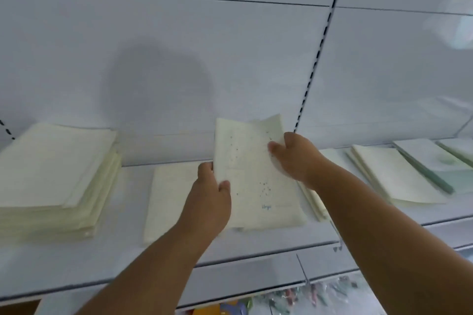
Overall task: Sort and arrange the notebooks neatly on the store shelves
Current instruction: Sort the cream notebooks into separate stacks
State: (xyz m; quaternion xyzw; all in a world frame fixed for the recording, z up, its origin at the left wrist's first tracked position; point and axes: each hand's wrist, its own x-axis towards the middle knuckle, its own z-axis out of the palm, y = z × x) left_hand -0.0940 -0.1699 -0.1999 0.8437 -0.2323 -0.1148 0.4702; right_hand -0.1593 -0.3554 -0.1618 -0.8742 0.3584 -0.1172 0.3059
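Together, the left hand (208, 195) and right hand (298, 157) clamp opposite edges of a small notebook bundle (253, 174), probably to square it. It is tilted above the shelf (133, 261), between the left stack (55, 179) and the right piles (389, 174).

we observe two bare forearms, uncovered up to the frame edge, ending in the left hand (208, 199) and right hand (298, 158), with no sleeves, gloves, rings or wrist-worn items.
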